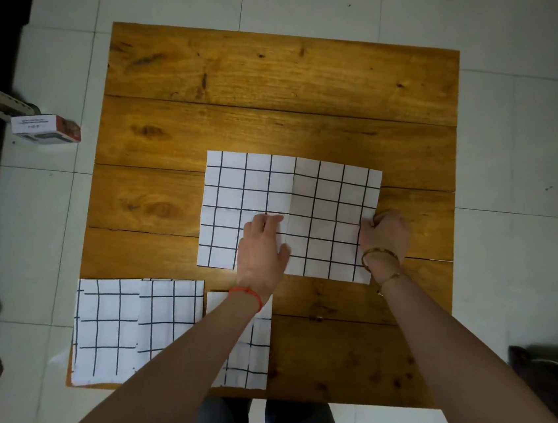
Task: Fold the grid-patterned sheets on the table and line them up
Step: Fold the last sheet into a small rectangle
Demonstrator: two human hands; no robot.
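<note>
step: folding open grid sheet (pixel 327 195) | left hand (pixel 261 247) flat, pinning it beside crease | right hand (pixel 385 236) pinching its edge | next, I reckon: carry edge over, match corners

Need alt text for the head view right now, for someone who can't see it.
An open grid sheet lies flat on a wooden table; the left hand presses near its centre crease while the right hand grips its right edge. Three folded sheets sit along the near left edge, two overlapping.

Open grid sheet (pixel 324 195) flat at frame centre, creased down middle; three folded sheets (pixel 106 331) (pixel 170 317) (pixel 255 353) in row lower left, two leftmost overlapping.
</note>
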